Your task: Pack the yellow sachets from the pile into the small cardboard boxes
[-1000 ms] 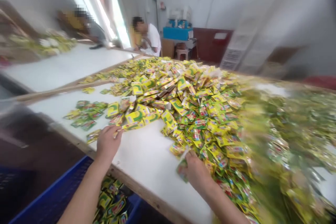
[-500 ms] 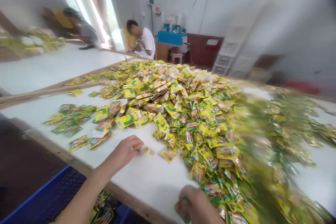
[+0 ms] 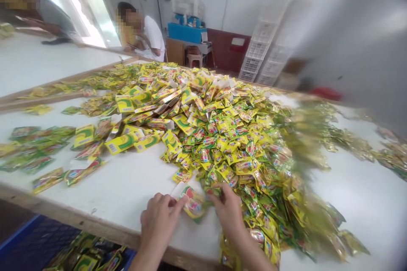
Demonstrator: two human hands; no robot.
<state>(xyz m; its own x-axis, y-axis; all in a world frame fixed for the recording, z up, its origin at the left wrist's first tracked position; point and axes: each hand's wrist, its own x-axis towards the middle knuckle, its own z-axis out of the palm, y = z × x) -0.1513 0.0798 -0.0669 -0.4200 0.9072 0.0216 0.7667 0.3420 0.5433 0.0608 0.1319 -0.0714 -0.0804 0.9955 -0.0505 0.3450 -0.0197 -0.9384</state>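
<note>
My left hand (image 3: 160,218) grips a small yellow-green carton (image 3: 193,206) between thumb and fingers, low over the white table top. A white flap stands out at the carton's upper left end, and red fruit is printed on its face. Just right of it, my right hand (image 3: 229,209) is closed on a green sachet (image 3: 212,191), partly hidden by the fingers and slightly blurred. Beyond and beside my right hand spreads a big heap of yellow and green sachets (image 3: 222,125). Similar cartons (image 3: 124,142), some with open flaps, lie at the heap's left side.
Flat green packs (image 3: 41,146) lie at the table's left. Below the wooden table edge (image 3: 79,216), a blue crate (image 3: 23,237) holds more packs. A person in a white shirt (image 3: 154,36) sits beyond the table, another farther left. White crates (image 3: 254,53) stack by the wall.
My left hand has come right and nearer, now with a carton facing me. My right hand has moved up beside it with a green sachet. The view has turned rightward.
</note>
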